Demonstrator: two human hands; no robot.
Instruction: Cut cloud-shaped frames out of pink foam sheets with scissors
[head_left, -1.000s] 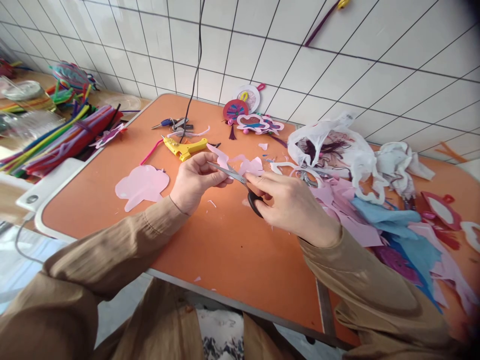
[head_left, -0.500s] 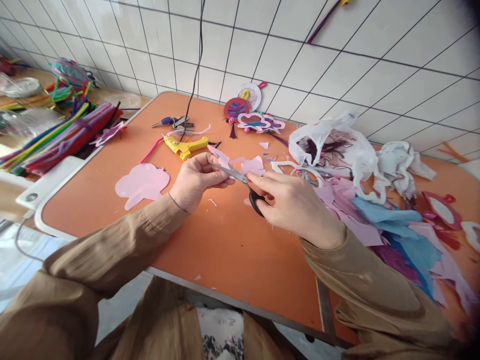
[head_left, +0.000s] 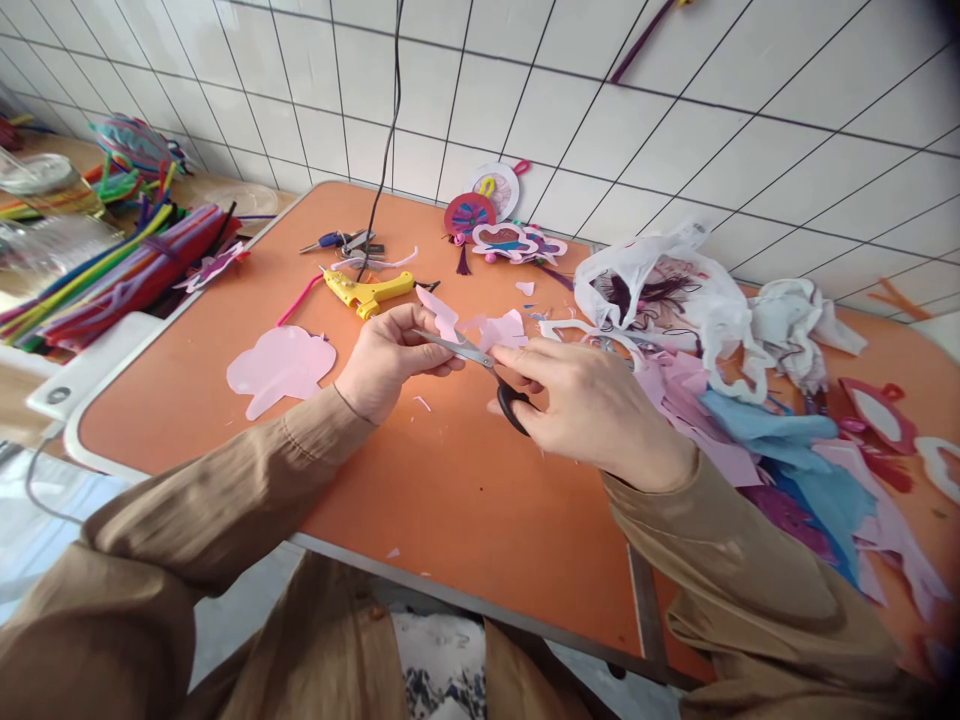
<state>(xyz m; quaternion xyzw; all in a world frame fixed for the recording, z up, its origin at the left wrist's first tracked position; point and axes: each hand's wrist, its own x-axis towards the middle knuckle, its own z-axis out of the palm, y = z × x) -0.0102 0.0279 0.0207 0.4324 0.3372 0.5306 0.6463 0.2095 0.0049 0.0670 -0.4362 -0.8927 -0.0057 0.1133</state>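
Note:
Over the orange table (head_left: 450, 500), my right hand (head_left: 592, 405) grips a pair of black-handled scissors (head_left: 480, 365) whose blades point left. My left hand (head_left: 386, 355) pinches a small pink foam piece (head_left: 442, 312) right at the blade tips. A second pink cutout piece (head_left: 504, 328) shows just behind the blades. Both sleeves are tan.
A pink cloud-shaped cutout (head_left: 279, 365) lies to the left, a yellow glue gun (head_left: 367, 290) with its black cord behind it. Pipe cleaners (head_left: 112, 275) are piled far left. Finished ornaments (head_left: 487, 215) lean at the wall. A plastic bag (head_left: 660, 285) and foam scraps (head_left: 780, 440) cover the right side.
Both hands hold nearly the same pose. The view has shifted slightly, and the scissors and pink piece stay together between the hands.

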